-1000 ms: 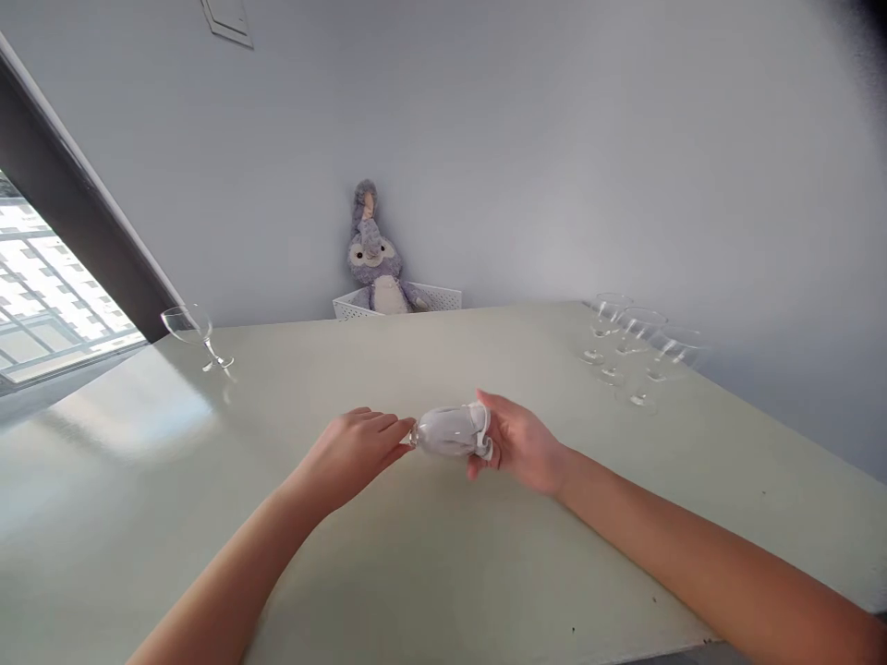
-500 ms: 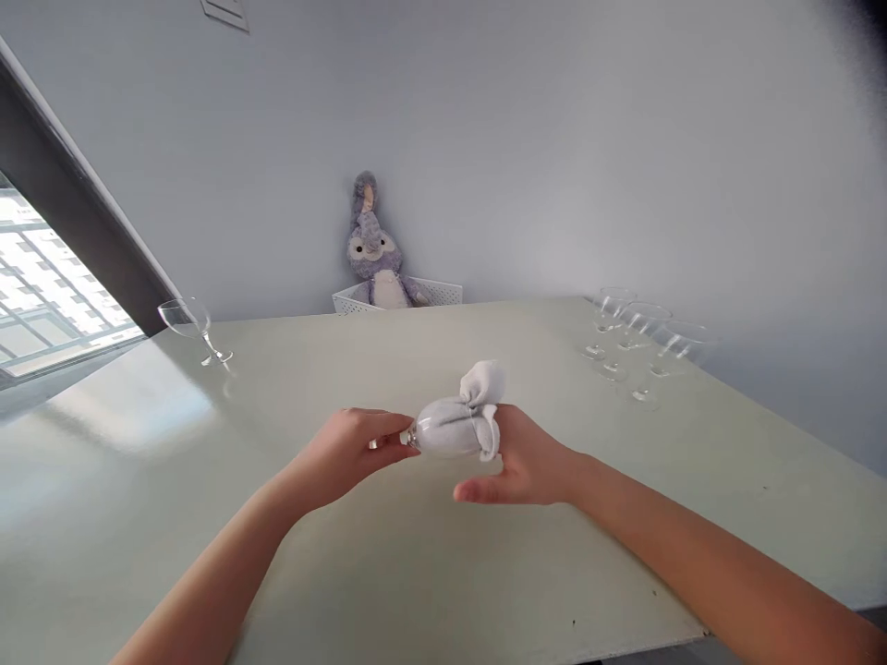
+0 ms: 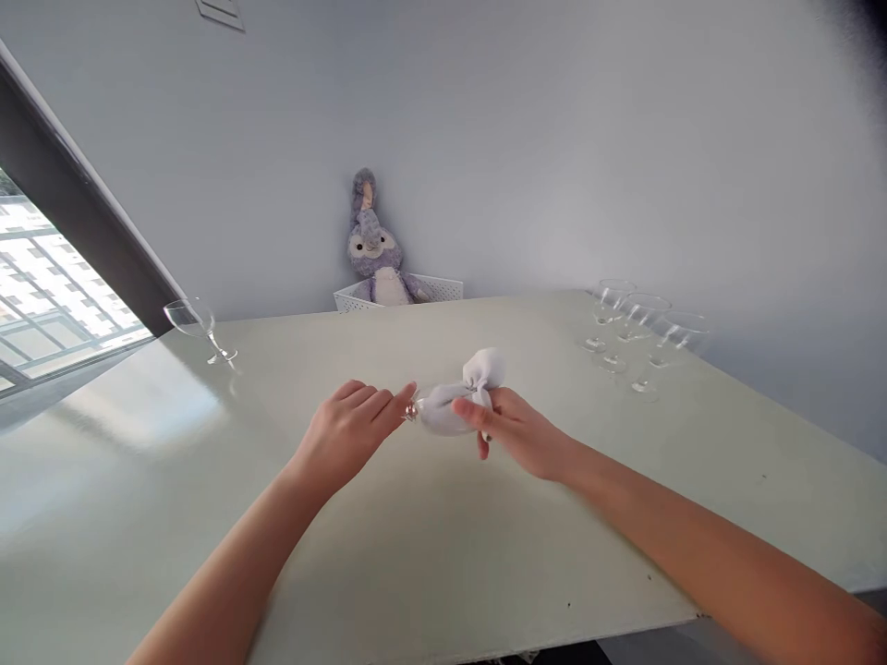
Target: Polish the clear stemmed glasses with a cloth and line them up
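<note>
A stemmed glass (image 3: 435, 417) lies sideways in the air above the table, its bowl stuffed with a white cloth (image 3: 484, 369) that bulges out of the mouth. My left hand (image 3: 352, 432) is closed around the stem, just left of the bowl; the stem and foot are mostly hidden in the fingers. At the rim, my right hand (image 3: 516, 427) grips the cloth and the bowl's edge, thumb on the near side and fingers behind.
Three clear stemmed glasses (image 3: 646, 358) stand together at the right. One more stemmed glass (image 3: 192, 319) stands at the far left of the pale table (image 3: 388, 554). Behind the table's back edge, a plush toy (image 3: 380, 254) sits in a white basket (image 3: 443, 289).
My right thumb has moved up and closed onto the cloth and glass. My left hand has turned over around the stem, knuckles now up. The glass is slightly higher in view.
</note>
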Motion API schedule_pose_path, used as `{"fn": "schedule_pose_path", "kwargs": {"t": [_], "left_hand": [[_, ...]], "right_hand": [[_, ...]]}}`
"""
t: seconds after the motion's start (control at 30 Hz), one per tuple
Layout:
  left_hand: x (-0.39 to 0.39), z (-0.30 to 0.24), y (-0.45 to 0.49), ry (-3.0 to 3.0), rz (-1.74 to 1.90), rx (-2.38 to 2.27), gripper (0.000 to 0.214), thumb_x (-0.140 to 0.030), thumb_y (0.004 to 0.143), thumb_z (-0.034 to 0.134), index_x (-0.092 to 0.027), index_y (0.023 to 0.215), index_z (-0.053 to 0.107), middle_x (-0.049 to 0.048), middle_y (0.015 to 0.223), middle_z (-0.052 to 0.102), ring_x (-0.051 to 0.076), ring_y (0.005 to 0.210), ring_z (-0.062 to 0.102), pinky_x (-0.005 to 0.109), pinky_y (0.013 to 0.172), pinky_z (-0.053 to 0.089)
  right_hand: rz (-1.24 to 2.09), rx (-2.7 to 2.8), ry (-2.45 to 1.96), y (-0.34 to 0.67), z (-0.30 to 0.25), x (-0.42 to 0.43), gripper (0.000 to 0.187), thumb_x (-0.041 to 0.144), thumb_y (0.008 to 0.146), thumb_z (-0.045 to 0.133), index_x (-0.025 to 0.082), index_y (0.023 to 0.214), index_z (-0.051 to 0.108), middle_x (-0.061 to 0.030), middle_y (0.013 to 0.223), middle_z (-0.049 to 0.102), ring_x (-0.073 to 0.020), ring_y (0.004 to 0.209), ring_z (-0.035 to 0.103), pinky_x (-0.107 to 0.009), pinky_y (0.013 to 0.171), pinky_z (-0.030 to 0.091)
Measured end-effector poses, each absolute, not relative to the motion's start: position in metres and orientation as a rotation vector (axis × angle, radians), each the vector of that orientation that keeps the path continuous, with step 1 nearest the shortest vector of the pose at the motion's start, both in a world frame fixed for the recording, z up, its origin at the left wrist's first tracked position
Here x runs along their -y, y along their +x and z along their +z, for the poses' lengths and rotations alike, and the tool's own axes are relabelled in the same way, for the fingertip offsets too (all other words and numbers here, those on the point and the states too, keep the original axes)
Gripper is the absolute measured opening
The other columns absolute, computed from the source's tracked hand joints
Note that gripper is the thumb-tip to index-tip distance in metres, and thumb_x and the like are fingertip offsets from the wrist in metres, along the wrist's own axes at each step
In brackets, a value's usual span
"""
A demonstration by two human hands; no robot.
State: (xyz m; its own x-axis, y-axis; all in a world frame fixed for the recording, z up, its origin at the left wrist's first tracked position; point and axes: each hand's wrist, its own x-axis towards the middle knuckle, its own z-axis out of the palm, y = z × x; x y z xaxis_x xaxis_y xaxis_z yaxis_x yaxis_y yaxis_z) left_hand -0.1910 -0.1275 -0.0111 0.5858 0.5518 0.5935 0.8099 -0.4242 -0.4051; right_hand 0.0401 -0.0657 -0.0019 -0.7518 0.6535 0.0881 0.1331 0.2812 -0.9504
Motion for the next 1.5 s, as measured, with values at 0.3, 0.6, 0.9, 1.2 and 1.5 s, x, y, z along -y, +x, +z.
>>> {"fn": "schedule_pose_path", "kwargs": {"t": [0.3,0.6,0.9,1.2,1.5], "left_hand": [[0.130,-0.009,-0.191,-2.024,-0.409,0.895,0.041,-0.001,0.083,0.049,-0.015,0.121,0.052,-0.0019,0.065,0.060,0.012,0.059,0.054,0.030,0.062,0.041],[0.130,-0.007,-0.195,-2.522,-0.477,1.464,0.020,-0.027,0.094,0.042,-0.022,0.103,0.060,-0.0031,0.069,0.064,0.010,0.061,0.057,0.026,0.065,0.040],[0.128,-0.013,-0.186,-2.125,-0.354,1.143,0.024,-0.014,0.091,0.042,-0.015,0.110,0.057,-0.0026,0.059,0.058,0.011,0.053,0.052,0.028,0.055,0.035],[0.128,-0.017,-0.170,-1.996,-0.305,0.940,0.025,-0.006,0.088,0.042,-0.009,0.109,0.056,-0.0042,0.053,0.049,0.011,0.047,0.045,0.028,0.051,0.032],[0.128,-0.016,-0.159,-1.979,-0.471,1.037,0.024,-0.009,0.083,0.053,-0.011,0.107,0.056,-0.0061,0.052,0.049,0.009,0.045,0.041,0.027,0.049,0.029]], "right_hand": [[2.357,1.384,-0.653,0.047,-0.009,0.055,0.061,0.066,0.086,0.035,0.015,0.064,0.062,-0.0023,0.060,0.050,-0.0123,0.052,0.046,-0.023,0.043,0.043],[0.640,2.626,-0.267,0.046,-0.022,0.053,0.054,0.056,0.078,0.061,0.023,0.120,0.060,-0.0127,0.114,0.060,-0.0352,0.113,0.044,-0.052,0.099,0.030],[1.940,1.730,-0.628,0.038,-0.016,0.049,0.050,0.064,0.085,0.044,0.019,0.091,0.067,-0.0033,0.081,0.062,-0.0201,0.086,0.057,-0.032,0.081,0.044],[2.226,1.163,-1.003,0.041,-0.015,0.030,0.058,0.068,0.073,0.056,0.017,0.045,0.050,0.0011,0.046,0.046,-0.0117,0.047,0.044,-0.025,0.049,0.039],[1.868,1.780,-0.974,0.063,0.005,0.025,0.040,0.055,0.072,0.067,0.018,0.062,0.059,0.0017,0.061,0.048,-0.0120,0.057,0.043,-0.024,0.053,0.032]]}}
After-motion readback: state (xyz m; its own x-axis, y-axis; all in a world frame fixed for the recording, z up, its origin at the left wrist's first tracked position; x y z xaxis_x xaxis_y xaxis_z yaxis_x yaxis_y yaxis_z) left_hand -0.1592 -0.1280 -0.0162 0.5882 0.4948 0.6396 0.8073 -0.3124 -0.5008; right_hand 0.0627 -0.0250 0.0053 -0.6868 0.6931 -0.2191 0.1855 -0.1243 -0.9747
